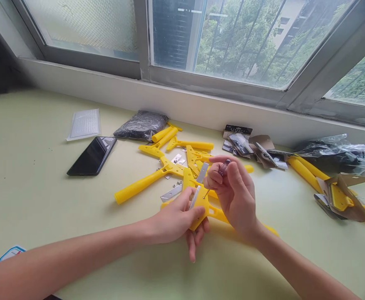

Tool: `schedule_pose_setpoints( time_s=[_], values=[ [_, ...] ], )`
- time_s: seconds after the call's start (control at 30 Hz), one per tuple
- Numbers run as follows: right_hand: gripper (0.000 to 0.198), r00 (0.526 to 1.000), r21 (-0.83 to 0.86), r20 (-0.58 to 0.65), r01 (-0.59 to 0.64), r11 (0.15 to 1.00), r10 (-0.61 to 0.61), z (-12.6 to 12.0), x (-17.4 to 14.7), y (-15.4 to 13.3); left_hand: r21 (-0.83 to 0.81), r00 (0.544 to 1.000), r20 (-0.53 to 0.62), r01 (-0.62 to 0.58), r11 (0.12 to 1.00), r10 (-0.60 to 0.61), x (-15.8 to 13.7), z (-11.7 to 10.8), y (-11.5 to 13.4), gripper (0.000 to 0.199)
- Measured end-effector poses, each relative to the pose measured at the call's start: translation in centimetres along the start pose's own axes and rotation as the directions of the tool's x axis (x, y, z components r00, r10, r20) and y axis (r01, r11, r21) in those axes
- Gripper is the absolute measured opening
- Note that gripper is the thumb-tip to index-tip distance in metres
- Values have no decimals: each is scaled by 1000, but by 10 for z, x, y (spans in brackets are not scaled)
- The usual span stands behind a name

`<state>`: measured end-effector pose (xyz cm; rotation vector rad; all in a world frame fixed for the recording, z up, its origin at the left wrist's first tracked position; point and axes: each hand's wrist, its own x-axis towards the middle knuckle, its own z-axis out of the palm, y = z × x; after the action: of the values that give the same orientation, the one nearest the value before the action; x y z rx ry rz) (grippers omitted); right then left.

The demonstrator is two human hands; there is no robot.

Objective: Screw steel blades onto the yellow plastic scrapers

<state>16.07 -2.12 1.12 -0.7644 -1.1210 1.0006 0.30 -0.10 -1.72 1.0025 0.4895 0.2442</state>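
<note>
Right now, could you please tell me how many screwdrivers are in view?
1: the screwdriver held in the right hand, its tip at the yellow scraper that the left hand holds. Others may be hidden behind the hands.

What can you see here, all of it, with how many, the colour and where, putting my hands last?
Table: one, pale green, under the items
Window: one, grey-framed, behind the table
Phone: one, black, left of centre
Flat sheet: one, whitish, behind the phone
Package: one, dark grey, near the sill
Loose tools: several overlapping, yellow, centre
Blades: a few, silver, among those tools
Packaging cards: several, black and brown, right of centre
Plastic wrap: count unclear, clear, far right
Right-side tools: several, yellow, far right
Screwdriver: one, dark-handled, in the right hand
Held tool: one, yellow, in the left hand
Hands: two, bare, front centre
</note>
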Motion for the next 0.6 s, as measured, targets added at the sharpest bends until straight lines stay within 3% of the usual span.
schedule_pose_setpoints(
  time_s=[0.2,0.37,0.5,0.6],
  values=[
    [31,1000,-6,-20,-11,1000,11,-11,14,11,22,1000,-19,-3,1000,3,-1,2,1,30],
    [28,989,-58,-134,48,997,-56,-18,19,15,31,1000,-21,-1,1000,2,-1,3,1,28],
    [27,949,-257,-232,152,955,-213,-16,17,14,34,1000,-14,-13,999,13,0,2,-1,30],
    [18,927,-390,-171,247,887,-333,-12,14,12,43,1000,-12,-21,999,21,0,2,-1,30]
  ],
)
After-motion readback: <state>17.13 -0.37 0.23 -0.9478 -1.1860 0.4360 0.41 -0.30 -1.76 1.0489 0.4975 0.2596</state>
